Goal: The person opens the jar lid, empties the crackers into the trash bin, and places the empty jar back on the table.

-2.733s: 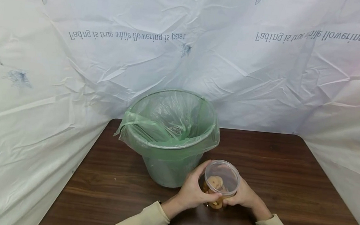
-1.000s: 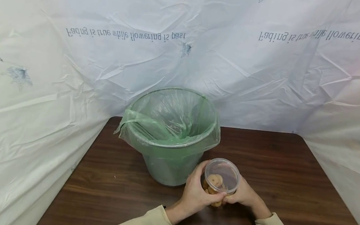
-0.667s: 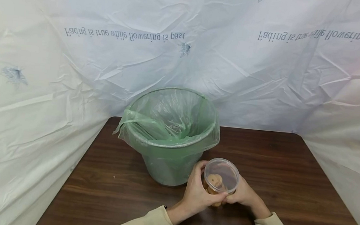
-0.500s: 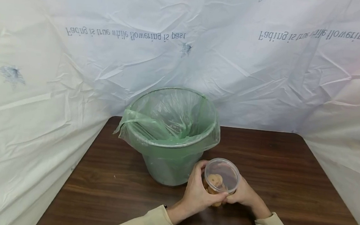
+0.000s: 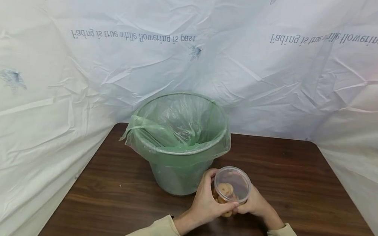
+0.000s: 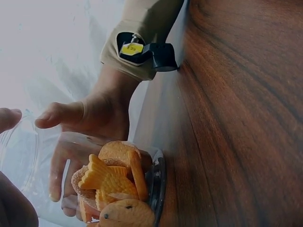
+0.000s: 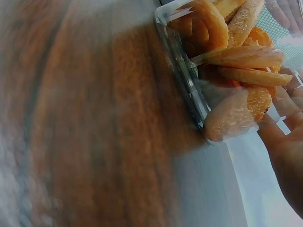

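Observation:
A clear round plastic jar point(image 5: 239, 186) stands low at the table's front, right of the bin. Inside it are several golden cookies point(image 5: 226, 190); in the left wrist view a fish-shaped biscuit point(image 6: 110, 182) shows among them. My left hand point(image 5: 204, 205) grips the jar from the left, thumb over its near side and fingers round the back. From the right, my right hand point(image 5: 255, 204) holds the other side, its thumb meeting the left thumb near the rim. The jar's wall hides part of the right fingers. In the right wrist view the jar's base sits close over the wood.
A mesh bin point(image 5: 178, 179) lined with a green plastic bag point(image 5: 172, 157) stands just left of and behind the jar. Beneath everything is a dark wooden table point(image 5: 304, 188). White printed sheeting point(image 5: 213, 71) hangs behind the table and on both sides.
Over the last few seconds my left wrist shifts slightly right and its thumb slides a little along the jar's near side. Both hands keep hold of the jar, which barely moves.

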Demonstrator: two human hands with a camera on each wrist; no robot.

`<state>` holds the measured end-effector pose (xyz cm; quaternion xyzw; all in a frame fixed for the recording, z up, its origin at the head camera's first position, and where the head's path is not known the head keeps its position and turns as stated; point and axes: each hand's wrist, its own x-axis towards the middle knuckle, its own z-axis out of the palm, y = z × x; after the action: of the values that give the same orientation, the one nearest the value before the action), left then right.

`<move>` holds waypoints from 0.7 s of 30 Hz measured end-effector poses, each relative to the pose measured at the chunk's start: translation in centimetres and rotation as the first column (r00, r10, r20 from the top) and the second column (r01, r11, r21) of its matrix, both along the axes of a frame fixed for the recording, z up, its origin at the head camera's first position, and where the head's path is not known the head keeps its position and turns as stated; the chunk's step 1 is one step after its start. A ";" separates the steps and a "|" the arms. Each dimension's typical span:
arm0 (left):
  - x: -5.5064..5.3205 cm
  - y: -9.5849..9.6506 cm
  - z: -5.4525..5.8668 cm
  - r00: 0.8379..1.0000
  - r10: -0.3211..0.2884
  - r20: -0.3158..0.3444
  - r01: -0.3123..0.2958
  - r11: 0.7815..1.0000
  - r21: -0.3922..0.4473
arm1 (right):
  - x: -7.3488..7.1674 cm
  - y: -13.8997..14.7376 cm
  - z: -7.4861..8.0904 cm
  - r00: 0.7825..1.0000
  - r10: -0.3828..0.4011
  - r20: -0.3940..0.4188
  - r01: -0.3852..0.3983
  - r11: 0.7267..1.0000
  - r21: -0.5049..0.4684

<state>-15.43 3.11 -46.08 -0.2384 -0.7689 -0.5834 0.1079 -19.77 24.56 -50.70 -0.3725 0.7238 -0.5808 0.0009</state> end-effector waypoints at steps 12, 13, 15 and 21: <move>0.4 -0.5 0.6 0.999 -0.023 0.045 0.025 0.999 -0.039 | 0.3 -0.1 0.1 1.000 0.009 0.003 -0.009 1.000 -0.003; 0.4 -0.5 0.5 0.999 -0.024 0.037 0.026 0.999 -0.047 | 0.3 -0.1 0.2 1.000 0.008 0.012 -0.008 1.000 -0.001; 0.3 -0.6 0.5 0.999 -0.029 0.017 0.029 0.998 -0.055 | 0.4 0.0 0.3 1.000 0.007 0.020 -0.007 1.000 -0.001; 0.1 -0.8 0.4 0.999 -0.049 0.003 0.049 0.997 -0.061 | 0.5 -0.1 0.6 0.999 0.027 0.022 -0.027 1.000 -0.015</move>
<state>-15.29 2.31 -45.64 -0.2601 -0.7803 -0.5623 0.0855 -19.27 24.47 -50.12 -0.3759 0.7143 -0.5901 0.0140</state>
